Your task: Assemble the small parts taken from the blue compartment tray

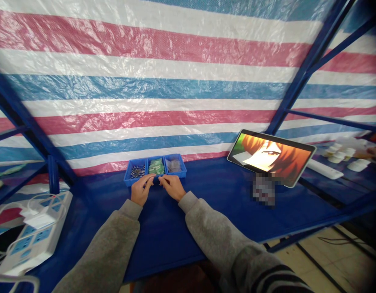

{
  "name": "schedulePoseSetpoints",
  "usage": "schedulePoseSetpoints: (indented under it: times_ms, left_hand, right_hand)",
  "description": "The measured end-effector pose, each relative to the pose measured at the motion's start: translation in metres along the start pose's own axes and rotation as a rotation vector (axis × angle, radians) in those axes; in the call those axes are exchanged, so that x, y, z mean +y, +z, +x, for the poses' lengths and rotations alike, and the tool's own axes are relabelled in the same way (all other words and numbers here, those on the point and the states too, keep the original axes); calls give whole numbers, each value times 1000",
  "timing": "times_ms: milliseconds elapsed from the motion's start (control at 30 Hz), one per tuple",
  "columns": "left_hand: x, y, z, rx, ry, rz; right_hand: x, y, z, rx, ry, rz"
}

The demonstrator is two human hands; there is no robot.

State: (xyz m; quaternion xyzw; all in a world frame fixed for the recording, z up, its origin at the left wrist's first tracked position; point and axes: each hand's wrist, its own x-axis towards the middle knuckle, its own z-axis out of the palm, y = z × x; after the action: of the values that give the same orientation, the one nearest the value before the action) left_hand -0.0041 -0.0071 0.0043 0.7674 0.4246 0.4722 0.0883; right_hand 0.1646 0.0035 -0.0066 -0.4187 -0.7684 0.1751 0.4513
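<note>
Blue tray (155, 174) is sitting at the back of the blue table (224, 203), against the striped tarp (163, 81) — three compartments, and we're working just in front of it. Left one is holding small metal pieces, the middle green packets, the right greyish bits. Our left hand (141, 190) and right hand (172, 186) are meeting fingertip to fingertip — pinching something too small to identify. We're judging this a fitting step; next calls for steady fingers.

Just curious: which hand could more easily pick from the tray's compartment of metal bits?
Probably left. The left hand rests just below the tray's left compartment holding the metal bits; the right hand sits nearer the other two.
</note>
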Motion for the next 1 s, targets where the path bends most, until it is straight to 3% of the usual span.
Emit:
schedulePoseSetpoints:
  times_ms: [467,700,833,1000]
  left_hand:
    - [-10,4,1,-18,105,111]
    - [-9,4,1,56,65,105]
    - [-7,3,1,39,120,76]
    - [-6,4,1,21,70,26]
  right_hand:
    - [1,-1,1,83,10,-11]
    - [1,-1,1,101,4,-31]
    - [1,-1,0,102,1,-27]
    - [1,-2,1,103,16,-11]
